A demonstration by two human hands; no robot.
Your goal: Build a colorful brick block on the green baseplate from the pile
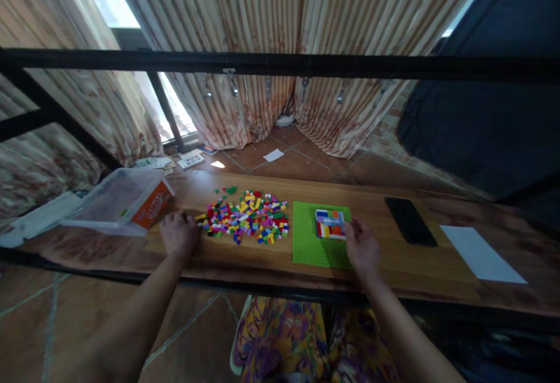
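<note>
My left hand (179, 232) rests on the wooden board at the left end of a loose pile of small coloured toy bricks (247, 216). Its fingers are curled, and what may be under them is hidden. A yellow brick lies close to its fingertips. On the right, my right hand (362, 246) is at the right edge of a green baseplate (306, 250). Its fingers are drawn together beside a small rectangular brick build (330, 223) with white, blue, red, yellow and orange parts. Anything in that grip is too small to make out.
A clear plastic box (118, 187) with an orange label stands at the left. To the right lie a black phone (410, 221) and a white sheet of paper (481, 251). A dark metal rail (280, 63) crosses beyond the board (254, 257), in front of curtains.
</note>
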